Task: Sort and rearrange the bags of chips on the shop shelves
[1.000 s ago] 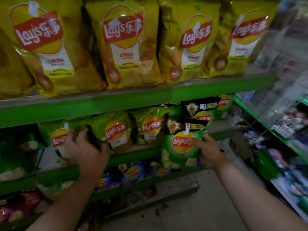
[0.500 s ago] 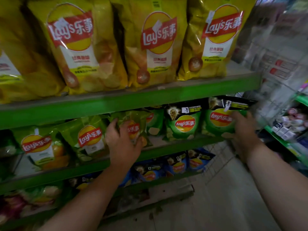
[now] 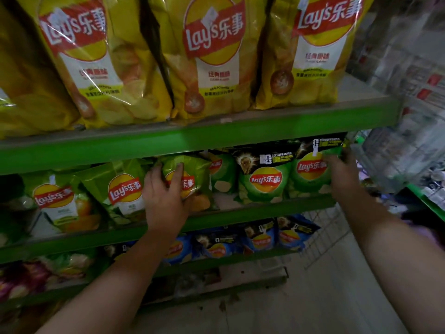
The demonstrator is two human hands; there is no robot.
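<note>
Bags of chips in lime green stand at the left of the middle shelf, under a row of big yellow bags on the shelf above. The left hand grips the third lime bag from the front, fingers curled over its logo. A second ago it was on a bag further left, and half a second ago it had already reached this one. Right of it, past a partly hidden green bag, a black-topped green bag stands upright. Touching that one at the shelf's right end is a second black-topped bag, which the right hand holds by its right edge. A second ago this hand held such a bag out in front of the shelf — now the bag sits on it. Blue bags line the shelf below.
</note>
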